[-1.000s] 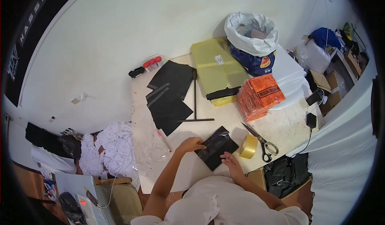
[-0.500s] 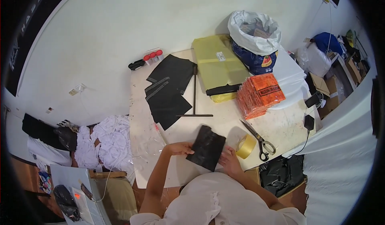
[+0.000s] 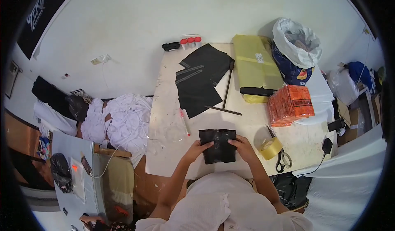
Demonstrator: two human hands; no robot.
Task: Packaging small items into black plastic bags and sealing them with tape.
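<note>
Your fingers pinch both sides of the glossy black plastic pouch (image 3: 218,145), left hand (image 3: 200,147) and right hand (image 3: 242,145) holding it at the table's (image 3: 164,120) near edge; mid-fold, I'd judge; next, flatten it evenly.

The black bag (image 3: 218,145), which a second ago lay askew on the table (image 3: 164,120) with its corner toward the near edge, now sits square to that edge (short sides facing the person). The left hand (image 3: 200,147) has moved from the bag's far corner to its left side, and the right hand (image 3: 242,145) from the near corner to its right side.
</note>
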